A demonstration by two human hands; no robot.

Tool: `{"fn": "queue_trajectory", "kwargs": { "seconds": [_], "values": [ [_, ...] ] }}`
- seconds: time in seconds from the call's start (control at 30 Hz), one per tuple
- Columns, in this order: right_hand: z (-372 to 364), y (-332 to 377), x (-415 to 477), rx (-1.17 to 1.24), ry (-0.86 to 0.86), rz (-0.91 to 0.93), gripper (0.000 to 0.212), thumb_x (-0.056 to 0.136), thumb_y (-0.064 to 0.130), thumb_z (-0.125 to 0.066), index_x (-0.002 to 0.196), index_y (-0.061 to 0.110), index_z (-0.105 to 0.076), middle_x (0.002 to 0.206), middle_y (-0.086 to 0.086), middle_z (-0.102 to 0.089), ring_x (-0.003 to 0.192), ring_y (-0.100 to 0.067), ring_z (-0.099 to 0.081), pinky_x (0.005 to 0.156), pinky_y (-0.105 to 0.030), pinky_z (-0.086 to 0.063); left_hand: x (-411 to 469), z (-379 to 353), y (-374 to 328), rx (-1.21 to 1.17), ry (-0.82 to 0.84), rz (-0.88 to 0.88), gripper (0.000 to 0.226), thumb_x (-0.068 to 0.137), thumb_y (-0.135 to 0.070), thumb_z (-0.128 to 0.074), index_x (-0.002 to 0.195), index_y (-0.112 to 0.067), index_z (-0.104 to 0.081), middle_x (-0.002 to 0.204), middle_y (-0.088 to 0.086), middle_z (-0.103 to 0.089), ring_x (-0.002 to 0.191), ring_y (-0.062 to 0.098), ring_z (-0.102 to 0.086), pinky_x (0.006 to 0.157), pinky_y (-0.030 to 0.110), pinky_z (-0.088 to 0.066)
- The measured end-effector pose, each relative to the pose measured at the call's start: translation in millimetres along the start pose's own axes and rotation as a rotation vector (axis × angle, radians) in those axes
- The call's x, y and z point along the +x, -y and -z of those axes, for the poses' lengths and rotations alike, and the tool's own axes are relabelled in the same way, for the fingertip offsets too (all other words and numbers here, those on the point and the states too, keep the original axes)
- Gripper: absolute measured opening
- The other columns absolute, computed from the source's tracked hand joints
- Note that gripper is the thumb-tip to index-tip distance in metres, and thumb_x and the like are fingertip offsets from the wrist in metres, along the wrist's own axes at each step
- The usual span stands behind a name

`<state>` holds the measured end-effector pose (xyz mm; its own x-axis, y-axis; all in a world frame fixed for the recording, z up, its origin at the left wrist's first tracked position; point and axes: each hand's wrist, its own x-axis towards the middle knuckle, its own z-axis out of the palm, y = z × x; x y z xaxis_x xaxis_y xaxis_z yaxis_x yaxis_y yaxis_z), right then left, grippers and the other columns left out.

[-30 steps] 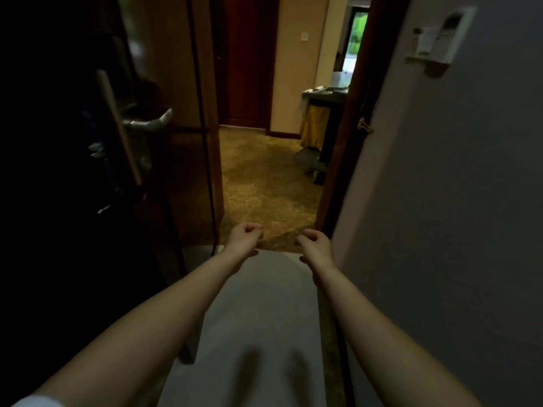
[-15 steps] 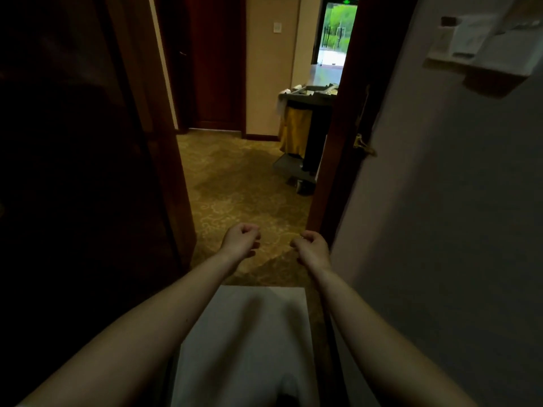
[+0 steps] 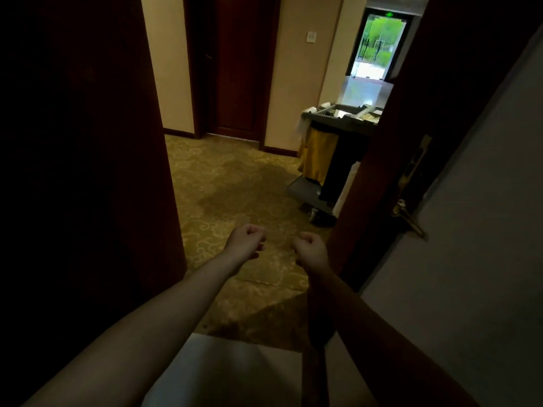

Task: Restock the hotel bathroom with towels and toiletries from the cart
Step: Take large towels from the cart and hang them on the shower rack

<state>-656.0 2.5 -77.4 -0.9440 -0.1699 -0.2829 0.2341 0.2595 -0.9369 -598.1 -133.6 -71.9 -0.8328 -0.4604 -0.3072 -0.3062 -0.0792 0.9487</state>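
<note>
Head view: we stand in a doorway with both arms stretched forward. Our left hand (image 3: 245, 240) and right hand (image 3: 311, 249) are each curled into a loose fist, close beside one another, and neither has hold of anything.

The housekeeping cart (image 3: 340, 120) stands out in the corridor, ahead and to the right of our fingers and well apart from them, so the right hand is the nearer of the 2. Its long side seems to run away from us along the corridor, with the yellow bag (image 3: 318, 155) hanging on the end that faces us. The rest of the cart is hidden behind the door frame (image 3: 367, 186). Small white items sit on its grey top, too small to tell as towels or toiletries.

Between hands and cart lies open patterned carpet (image 3: 229, 186), with free room to the left. The tight edge is the door frame, just beside our right forearm, while the dark wooden door (image 3: 88, 142) bounds the left. We judge the next move calls for stepping out and veering right round that frame before reaching.
</note>
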Motion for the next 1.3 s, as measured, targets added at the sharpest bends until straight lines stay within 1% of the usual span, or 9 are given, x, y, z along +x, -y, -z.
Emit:
{"fn": "queue_trajectory", "kwargs": {
  "seconds": [0.13,0.3,0.37,0.47,0.6,0.7,0.83,1.0,1.3],
  "values": [
    [-17,20,79,-0.003,0.005,0.032,0.038,0.086,0.012,-0.062,0.123,0.008,-0.053,0.105,-0.009,-0.061,0.084,-0.016,-0.055,0.065,-0.028,-0.043,86,-4,-18,0.016,0.014,-0.005,0.014,0.098,-0.027,-0.053,0.099,-0.014,-0.059,0.096,0.003,-0.063,0.079,0.015,-0.06,0.069,0.028,-0.048],
    [-43,62,199,0.001,-0.052,0.058,0.039,0.093,0.013,-0.058,0.131,0.009,-0.049,0.115,-0.009,-0.057,0.097,-0.02,-0.056,0.066,-0.026,-0.044,218,-6,-56,0.08,0.092,-0.043,0.016,0.097,-0.016,-0.051,0.11,-0.012,-0.06,0.095,0.005,-0.062,0.082,0.019,-0.06,0.067,0.029,-0.048],
    [-54,86,249,-0.005,-0.094,0.079,0.041,0.093,0.012,-0.058,0.133,0.007,-0.048,0.112,-0.007,-0.055,0.094,-0.019,-0.055,0.07,-0.027,-0.046,272,-6,-81,0.103,0.127,-0.08,0.015,0.097,-0.014,-0.05,0.108,-0.011,-0.059,0.091,0.006,-0.061,0.076,0.018,-0.059,0.061,0.027,-0.047],
    [-67,118,318,0.032,-0.15,0.073,0.041,0.092,0.009,-0.06,0.132,0.006,-0.049,0.111,-0.009,-0.057,0.085,-0.018,-0.054,0.063,-0.025,-0.044,346,-9,-120,0.099,0.183,-0.101,0.01,0.096,-0.009,-0.05,0.103,-0.012,-0.058,0.091,0.008,-0.059,0.071,0.015,-0.056,0.049,0.022,-0.042],
    [-75,137,395,0.072,-0.212,0.04,0.044,0.09,0.006,-0.062,0.132,0.006,-0.048,0.115,-0.021,-0.062,0.087,-0.025,-0.059,0.058,-0.024,-0.044,430,-23,-152,0.139,0.213,-0.085,0.013,0.096,-0.012,-0.049,0.1,-0.017,-0.06,0.1,0.009,-0.063,0.079,0.018,-0.059,0.056,0.026,-0.045],
    [-75,141,443,0.086,-0.228,-0.016,0.05,0.088,0.012,-0.063,0.135,0.011,-0.048,0.115,-0.015,-0.063,0.099,-0.027,-0.063,0.072,-0.03,-0.05,484,-38,-161,0.186,0.265,-0.06,0.015,0.096,-0.014,-0.05,0.106,-0.017,-0.061,0.103,0.008,-0.065,0.085,0.019,-0.062,0.062,0.028,-0.047],
    [-72,155,518,0.097,-0.277,-0.018,0.043,0.091,0.014,-0.062,0.133,0.015,-0.049,0.114,-0.003,-0.058,0.095,-0.014,-0.057,0.083,-0.03,-0.051,563,-65,-178,0.219,0.317,-0.051,0.013,0.096,-0.015,-0.051,0.103,-0.02,-0.061,0.106,0.007,-0.066,0.088,0.018,-0.063,0.062,0.026,-0.049],
    [-62,187,626,0.09,-0.324,0.039,0.046,0.093,0.015,-0.061,0.136,0.015,-0.047,0.114,-0.002,-0.057,0.103,-0.018,-0.056,0.095,-0.038,-0.052,664,-113,-222,0.206,0.339,-0.045,0.019,0.099,-0.016,-0.048,0.114,-0.014,-0.06,0.107,0.006,-0.065,0.091,0.018,-0.064,0.075,0.032,-0.054],
    [22,237,769,0.155,-0.404,0.029,0.047,0.092,0.014,-0.061,0.137,0.013,-0.046,0.124,-0.007,-0.057,0.112,-0.021,-0.056,0.098,-0.038,-0.05,794,-222,-292,0.192,0.44,-0.095,0.019,0.098,-0.016,-0.05,0.114,-0.015,-0.061,0.109,0.007,-0.064,0.095,0.019,-0.064,0.079,0.032,-0.055]
  ]
}}
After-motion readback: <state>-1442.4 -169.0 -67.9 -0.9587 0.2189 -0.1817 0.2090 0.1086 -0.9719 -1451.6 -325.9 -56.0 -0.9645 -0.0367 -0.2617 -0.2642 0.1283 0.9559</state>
